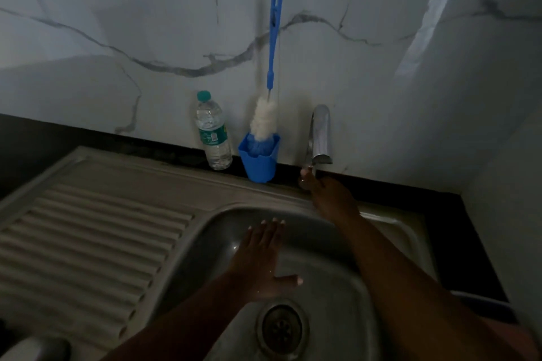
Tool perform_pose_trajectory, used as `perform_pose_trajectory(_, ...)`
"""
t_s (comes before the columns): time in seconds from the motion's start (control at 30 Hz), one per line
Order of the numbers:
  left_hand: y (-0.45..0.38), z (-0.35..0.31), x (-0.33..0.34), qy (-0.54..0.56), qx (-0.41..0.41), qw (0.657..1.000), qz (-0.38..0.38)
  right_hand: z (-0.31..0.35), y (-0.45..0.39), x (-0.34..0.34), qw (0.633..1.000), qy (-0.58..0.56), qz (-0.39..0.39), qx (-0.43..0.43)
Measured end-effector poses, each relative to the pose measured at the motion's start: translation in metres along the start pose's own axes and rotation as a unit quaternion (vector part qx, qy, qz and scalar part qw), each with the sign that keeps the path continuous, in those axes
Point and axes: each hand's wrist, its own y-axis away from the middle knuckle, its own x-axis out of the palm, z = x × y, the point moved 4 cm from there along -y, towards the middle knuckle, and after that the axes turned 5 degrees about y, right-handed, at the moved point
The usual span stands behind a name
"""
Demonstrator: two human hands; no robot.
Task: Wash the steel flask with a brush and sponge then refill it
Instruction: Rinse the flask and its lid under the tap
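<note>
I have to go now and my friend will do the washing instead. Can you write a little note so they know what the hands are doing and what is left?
Left hand: open, flat over the sink basin, holding nothing.
Right hand: reaching to the base of the tap; its grip is hard to see.
Bottle brush: standing in its blue cup by the wall, untouched.
Water bottle: beside the cup, capped.
The flask and sponge cannot be made out in this view.
Done: nothing visible. Left: scrub, rinse, refill.
</note>
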Motion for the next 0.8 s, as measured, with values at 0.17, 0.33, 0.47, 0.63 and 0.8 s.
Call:
perform_pose_trajectory(0.17, 0.013, -0.004, -0.001, 0.013, 0.009, 1.000, 0.007, -0.024, 0.040, 0.011, 0.999, 0.045, -0.002, 0.014)
perform_pose_trajectory(0.33, 0.032, -0.011, -0.003, 0.019, 0.044, 0.999, 0.018, -0.037, 0.096, 0.017, 0.987, 0.155, -0.005, 0.050)
perform_pose_trajectory(0.47, 0.055, -0.014, -0.015, 0.022, 0.094, 0.995, 0.017, -0.042, 0.136, 0.017, 0.958, 0.283, 0.003, 0.040)
perform_pose_trajectory(0.63, 0.075, -0.014, -0.027, 0.022, 0.136, 0.990, 0.023, -0.036, 0.201, -0.012, 0.951, 0.293, -0.034, 0.091)
perform_pose_trajectory(0.8, 0.089, -0.040, -0.035, 0.006, 0.170, 0.985, 0.029, -0.059, 0.251, -0.067, 0.932, 0.305, -0.112, 0.161)
